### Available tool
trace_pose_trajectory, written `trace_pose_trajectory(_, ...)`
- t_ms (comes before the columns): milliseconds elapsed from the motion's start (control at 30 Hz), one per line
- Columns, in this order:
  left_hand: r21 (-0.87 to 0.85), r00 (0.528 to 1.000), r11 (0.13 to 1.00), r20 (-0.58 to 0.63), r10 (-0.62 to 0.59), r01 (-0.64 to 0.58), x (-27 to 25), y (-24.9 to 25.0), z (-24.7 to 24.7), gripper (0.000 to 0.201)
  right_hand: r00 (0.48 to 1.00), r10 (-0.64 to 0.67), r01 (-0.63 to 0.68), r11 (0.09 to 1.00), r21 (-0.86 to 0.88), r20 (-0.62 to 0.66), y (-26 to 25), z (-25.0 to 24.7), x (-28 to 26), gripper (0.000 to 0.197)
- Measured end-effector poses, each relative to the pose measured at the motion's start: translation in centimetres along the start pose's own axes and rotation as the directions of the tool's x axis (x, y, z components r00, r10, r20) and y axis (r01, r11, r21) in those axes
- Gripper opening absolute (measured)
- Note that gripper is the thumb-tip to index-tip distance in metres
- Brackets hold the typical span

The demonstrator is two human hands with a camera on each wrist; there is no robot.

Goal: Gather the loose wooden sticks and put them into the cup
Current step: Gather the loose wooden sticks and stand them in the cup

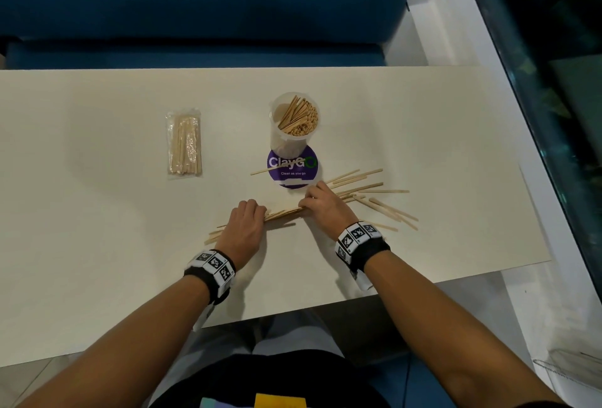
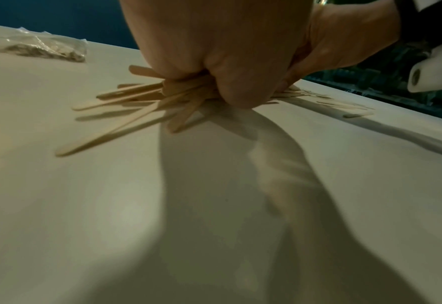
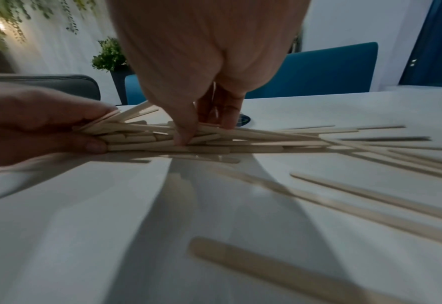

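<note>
I have both hands curled around one bundle of wooden sticks [image 1: 283, 213] on the surface [image 1: 97, 212], left hand [image 1: 245, 226] clamping, right hand [image 1: 322, 204] raking strays in, cup [image 1: 294, 121] just beyond.

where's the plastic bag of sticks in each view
Head: the plastic bag of sticks lies flat on the table, upper left, left of the cup.
Left wrist: it shows at the far upper left, blurred, beyond the left hand.
Right wrist: not in it.
Shared landmark: the bundle of sticks between both hands, seen in all three views.
</note>
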State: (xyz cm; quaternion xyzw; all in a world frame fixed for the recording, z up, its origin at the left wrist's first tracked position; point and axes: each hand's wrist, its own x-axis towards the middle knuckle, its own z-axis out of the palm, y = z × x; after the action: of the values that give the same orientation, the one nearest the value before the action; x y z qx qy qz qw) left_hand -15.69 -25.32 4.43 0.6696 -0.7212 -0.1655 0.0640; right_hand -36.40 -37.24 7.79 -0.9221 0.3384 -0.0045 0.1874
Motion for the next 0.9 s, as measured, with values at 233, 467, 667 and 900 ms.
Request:
trace_pose_trajectory(233, -0.002, 1.000, 1.000, -0.021, 0.011, -0.011, -0.2, 0.1, -0.7, 0.026, 0.998, 0.064, -0.064, 0.998, 0.009, 0.011, 1.5, -1.3, -0.6, 0.030)
trace_pose_trajectory(467, -0.175, 0.998, 0.982, 0.001, -0.066, 0.065, -0.6, -1.7, -2.1, 0.044, 0.959, 0.165, -0.143, 0.984, 0.107, -0.233, 4.6, -2.8, -1.5, 0.010)
trace_pose_trajectory(667, -0.452, 0.943, 0.836, 0.035, -0.332, 0.312, -0.5, -1.7, -4.1, 0.015, 0.919, 0.251, -0.178, 0.952, 0.247, -0.305, 2.8, -3.9, -1.0, 0.010)
trace_pose_trajectory(900, -0.743, 0.820, 0.539, 0.024, -0.571, 0.397, 0.5, -1.0, -5.5, 0.031, 0.896, 0.346, -0.172, 0.849, 0.499, -0.279, -3.8, -4.8, 2.0, 0.014)
